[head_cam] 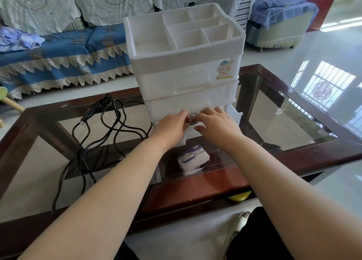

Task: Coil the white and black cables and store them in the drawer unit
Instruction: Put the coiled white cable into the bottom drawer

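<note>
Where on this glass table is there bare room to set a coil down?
Free: the glass right of the drawer unit, up to the table's wooden rim. Crowded: left of the unit, where the black cable sprawls, and in front, where both hands work at the bottom drawer.

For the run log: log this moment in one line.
hands: both at bottom drawer | drawer: pulled out | black cable: loose on table, uncoiled
</note>
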### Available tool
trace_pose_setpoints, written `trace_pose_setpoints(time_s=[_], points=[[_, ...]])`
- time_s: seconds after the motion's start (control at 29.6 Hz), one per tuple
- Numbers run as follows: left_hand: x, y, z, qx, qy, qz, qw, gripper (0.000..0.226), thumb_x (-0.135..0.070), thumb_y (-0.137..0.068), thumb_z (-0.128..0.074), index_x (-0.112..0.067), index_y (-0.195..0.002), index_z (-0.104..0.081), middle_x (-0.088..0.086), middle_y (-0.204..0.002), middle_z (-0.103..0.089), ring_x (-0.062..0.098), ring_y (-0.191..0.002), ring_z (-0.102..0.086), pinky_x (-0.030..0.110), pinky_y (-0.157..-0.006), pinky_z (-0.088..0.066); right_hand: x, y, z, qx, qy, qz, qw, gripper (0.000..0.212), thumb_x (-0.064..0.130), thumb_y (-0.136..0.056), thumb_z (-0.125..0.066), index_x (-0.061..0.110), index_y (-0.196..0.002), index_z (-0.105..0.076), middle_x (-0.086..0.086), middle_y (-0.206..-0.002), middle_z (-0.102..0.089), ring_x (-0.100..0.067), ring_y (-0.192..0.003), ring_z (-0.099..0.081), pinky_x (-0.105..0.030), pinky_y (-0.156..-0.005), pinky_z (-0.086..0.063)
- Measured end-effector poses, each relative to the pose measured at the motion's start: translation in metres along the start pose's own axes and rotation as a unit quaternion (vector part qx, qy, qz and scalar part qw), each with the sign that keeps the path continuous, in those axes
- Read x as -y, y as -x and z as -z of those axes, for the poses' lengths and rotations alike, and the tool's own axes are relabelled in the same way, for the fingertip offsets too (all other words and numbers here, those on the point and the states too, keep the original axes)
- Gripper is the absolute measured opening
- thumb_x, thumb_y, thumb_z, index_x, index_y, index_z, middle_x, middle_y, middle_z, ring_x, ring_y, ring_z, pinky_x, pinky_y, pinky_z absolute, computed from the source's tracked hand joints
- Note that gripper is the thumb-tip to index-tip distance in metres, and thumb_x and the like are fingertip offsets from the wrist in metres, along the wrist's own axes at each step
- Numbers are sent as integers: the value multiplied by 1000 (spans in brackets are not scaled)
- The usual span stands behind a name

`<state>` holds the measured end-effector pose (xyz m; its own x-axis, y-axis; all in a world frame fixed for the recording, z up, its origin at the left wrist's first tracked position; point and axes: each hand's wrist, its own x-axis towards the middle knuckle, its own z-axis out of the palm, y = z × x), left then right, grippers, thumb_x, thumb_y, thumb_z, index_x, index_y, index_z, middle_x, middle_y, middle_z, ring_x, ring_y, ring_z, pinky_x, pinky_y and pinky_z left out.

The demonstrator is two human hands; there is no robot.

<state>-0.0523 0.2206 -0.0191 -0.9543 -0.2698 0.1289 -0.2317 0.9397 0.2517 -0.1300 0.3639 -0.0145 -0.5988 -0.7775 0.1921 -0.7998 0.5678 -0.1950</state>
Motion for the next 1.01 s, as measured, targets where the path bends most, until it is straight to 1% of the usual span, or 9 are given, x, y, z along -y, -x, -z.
trace_pose_setpoints(time_s=[0.17,0.27,0.37,0.44,0.51,0.57,0.71,0.78,1.01], points=[[10,22,-7,-64,-40,-62,995,27,-25,-96,-51,-8,-108,-67,9,-110,-58,31,-102,-51,46,-85,-46,5,-2,-12,3,34,10,999,31,39,-95,-46,34,-122,-60,0,-127,-47,-25,-117,-39,-35,-93,-34],[20,40,-5,-178,-80,-86,977,24,-20,-88,-63,-10,-109,-68,12,-115,-59,32,-102,-53,48,-85,-49,9,-5,-12,-13,49,-18,999,28,38,-93,-50,31,-116,-64,-3,-116,-45,-26,-109,-40,-33,-88,-36],[26,46,15,-329,-102,-79,936,32,-15,-88,-60,-11,-119,-60,19,-130,-50,36,-119,-46,44,-101,-38,23,-6,-15,13,29,-78,996,21,25,-94,-49,24,-108,-64,-6,-105,-52,-28,-93,-53,-34,-69,-43],[25,38,41,-384,-101,-56,916,42,-15,-90,-57,-11,-131,-52,21,-144,-39,38,-134,-34,44,-112,-26,31,-6,-16,28,38,-101,994,15,19,-93,-48,19,-101,-61,-4,-92,-59,-27,-74,-54,-31,-57,-41],[24,26,68,-371,-106,-32,922,53,-23,-94,-52,-13,-144,-39,19,-155,-26,39,-143,-20,44,-118,-15,34,-7,-16,33,46,-109,992,12,16,-92,-50,17,-99,-60,-2,-80,-57,-26,-68,-50,-31,-55,-38],[22,14,87,-325,-107,-17,940,56,-33,-97,-46,-13,-147,-34,16,-156,-25,39,-145,-16,47,-119,-15,36,-8,-15,33,40,-116,992,14,15,-92,-51,17,-101,-61,-2,-76,-53,-26,-69,-51,-31,-56,-39],[19,7,99,-308,-105,-18,945,54,-39,-95,-46,-7,-139,-43,17,-143,-44,39,-138,-30,45,-116,-22,37,-14,-14,30,-7,-127,991,23,20,-95,-51,18,-117,-57,-8,-103,-65,-31,-92,-60,-32,-64,-41],[18,7,100,-316,-106,-22,943,54,-38,-94,-49,-6,-137,-45,18,-139,-47,39,-135,-34,44,-116,-22,36,-17,-17,26,-16,-133,991,24,19,-95,-51,17,-118,-57,-10,-106,-65,-32,-95,-60,-31,-64,-40],[18,8,102,-283,-88,-10,955,60,-43,-92,-50,-8,-140,-42,16,-143,-42,37,-140,-27,43,-115,-22,35,-30,-32,-45,-78,-138,986,18,16,-94,-49,8,-107,-39,-13,-83,-61,-32,-66,-49,-35,-54,-38]])
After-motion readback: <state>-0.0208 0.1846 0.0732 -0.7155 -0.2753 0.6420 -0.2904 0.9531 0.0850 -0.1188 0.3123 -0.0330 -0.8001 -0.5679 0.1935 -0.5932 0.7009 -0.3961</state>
